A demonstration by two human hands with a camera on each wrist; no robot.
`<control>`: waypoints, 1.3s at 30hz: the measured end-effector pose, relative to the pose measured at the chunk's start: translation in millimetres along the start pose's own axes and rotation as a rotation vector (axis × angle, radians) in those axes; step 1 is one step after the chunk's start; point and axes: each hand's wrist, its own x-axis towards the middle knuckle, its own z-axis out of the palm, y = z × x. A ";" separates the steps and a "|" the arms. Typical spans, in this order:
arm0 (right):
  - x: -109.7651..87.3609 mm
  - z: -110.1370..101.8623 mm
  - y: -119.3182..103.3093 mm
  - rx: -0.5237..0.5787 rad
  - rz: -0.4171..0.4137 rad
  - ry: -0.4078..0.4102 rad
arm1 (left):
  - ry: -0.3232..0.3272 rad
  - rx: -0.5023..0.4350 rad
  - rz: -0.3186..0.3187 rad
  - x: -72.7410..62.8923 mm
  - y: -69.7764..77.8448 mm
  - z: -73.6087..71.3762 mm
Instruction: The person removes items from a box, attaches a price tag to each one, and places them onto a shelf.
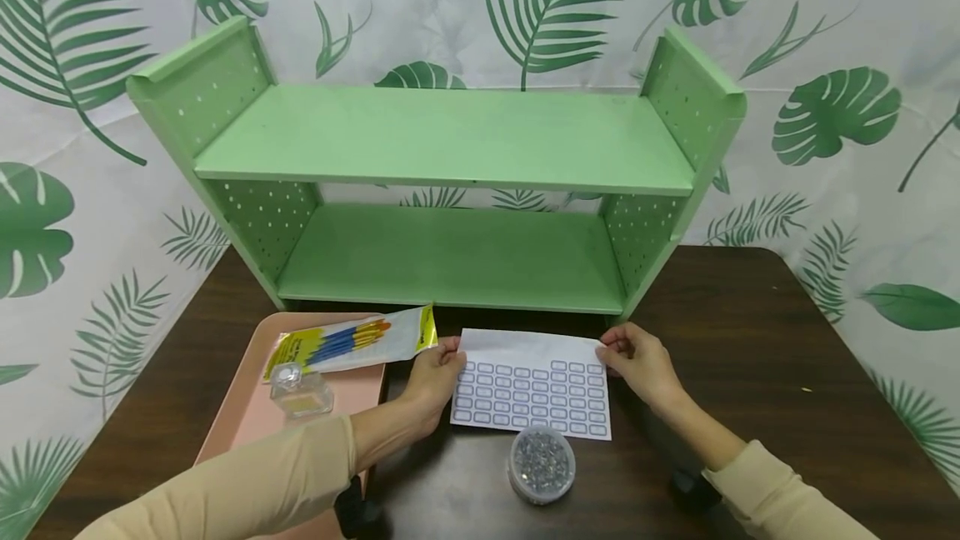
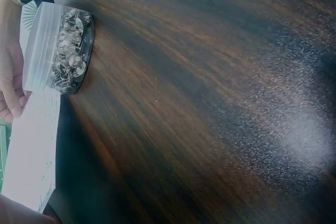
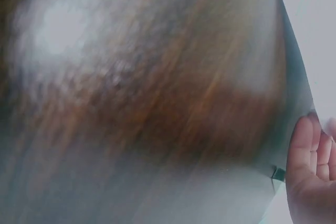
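A white sheet of labels [image 1: 528, 394], printed with rows of small blue-outlined boxes, is held between both hands above the dark table. My left hand [image 1: 435, 382] pinches its left edge. At the upper right corner, my right hand [image 1: 641, 365] pinches the sheet between thumb and fingers; the right wrist view also shows this hand [image 3: 312, 174] at the paper's edge. Just below the sheet stands a round clear tub of metal thumbtacks [image 1: 542, 465], its lid on. In the left wrist view the tub [image 2: 65, 48] partly covers the paper [image 2: 34, 145].
A green two-tier shelf [image 1: 450, 257] stands behind the hands. On the left, a pink tray [image 1: 251, 407] carries a yellow-and-clear packet of blue-handled brushes [image 1: 348, 342] and a small glass bottle [image 1: 300, 394]. Dark wooden table [image 1: 750, 340] extends to the right.
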 end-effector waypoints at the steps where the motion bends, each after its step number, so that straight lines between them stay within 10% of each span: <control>1: -0.2 -0.7 0.1 0.039 0.026 -0.011 | -0.001 -0.008 -0.006 0.4 0.6 0.2; 10: -1.5 -5.8 -1.2 0.235 0.191 -0.060 | 0.011 -0.043 0.001 2.9 2.4 -0.1; 22: -1.7 -9.3 -1.8 0.266 0.174 -0.059 | 0.041 0.035 0.092 8.7 8.2 -0.8; 31: -1.4 -9.4 -3.9 0.267 0.169 -0.059 | 0.024 0.343 0.447 13.5 19.4 7.4; 39: -0.8 -3.9 -9.0 0.266 0.138 -0.070 | -0.203 0.733 0.590 22.5 36.7 27.3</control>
